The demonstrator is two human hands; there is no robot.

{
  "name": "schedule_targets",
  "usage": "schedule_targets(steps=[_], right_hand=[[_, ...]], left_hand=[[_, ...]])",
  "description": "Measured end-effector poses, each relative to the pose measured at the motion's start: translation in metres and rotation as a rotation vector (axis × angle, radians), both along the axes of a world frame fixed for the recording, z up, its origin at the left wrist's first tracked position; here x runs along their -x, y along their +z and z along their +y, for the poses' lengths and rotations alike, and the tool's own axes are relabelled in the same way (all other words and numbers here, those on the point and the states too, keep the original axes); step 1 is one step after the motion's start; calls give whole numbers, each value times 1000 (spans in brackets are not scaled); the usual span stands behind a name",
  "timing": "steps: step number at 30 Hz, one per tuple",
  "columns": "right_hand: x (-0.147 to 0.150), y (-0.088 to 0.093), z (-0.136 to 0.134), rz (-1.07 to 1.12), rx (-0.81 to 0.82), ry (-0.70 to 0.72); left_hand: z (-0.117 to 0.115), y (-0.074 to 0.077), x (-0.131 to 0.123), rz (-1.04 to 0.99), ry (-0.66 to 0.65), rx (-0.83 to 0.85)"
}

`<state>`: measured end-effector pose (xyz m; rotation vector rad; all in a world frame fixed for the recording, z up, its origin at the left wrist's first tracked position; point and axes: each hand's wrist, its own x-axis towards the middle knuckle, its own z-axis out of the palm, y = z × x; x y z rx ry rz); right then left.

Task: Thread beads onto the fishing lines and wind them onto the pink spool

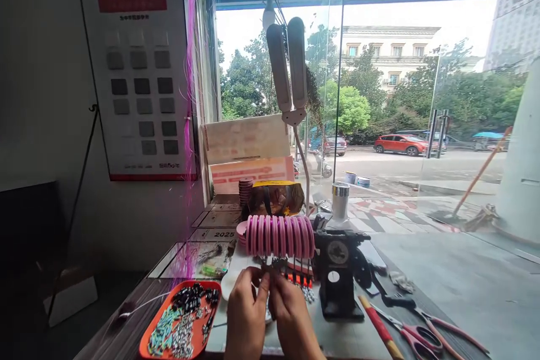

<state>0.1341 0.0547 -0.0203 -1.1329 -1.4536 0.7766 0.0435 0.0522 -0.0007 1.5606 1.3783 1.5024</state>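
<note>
My left hand [248, 306] and my right hand [290, 308] meet at the fingertips, both closed in a pinch. Whatever small dark piece lies between them is too hidden to name. Just beyond the fingers is a row of pink discs [278, 236] on a horizontal axle, with dark strands hanging down in front. A black hand-cranked machine [338, 270] stands at the right end of the row. Some silvery beads [309, 294] lie beside my right hand. To the left, an orange tray [144, 343] carries black, silver and turquoise small parts.
Scissors [415, 337], pliers [447, 326] and a red-and-yellow stick [379, 326] lie at the right. A lamp [291, 67] rises behind the discs, near a lidded jar [340, 202]. Purple threads [189, 124] hang at the left. Glass panes face the street.
</note>
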Motion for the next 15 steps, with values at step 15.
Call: schedule_targets(steps=[15], right_hand=[[-15, 40, 15, 340, 203, 246]], left_hand=[[-1, 10, -6, -833, -456, 467]])
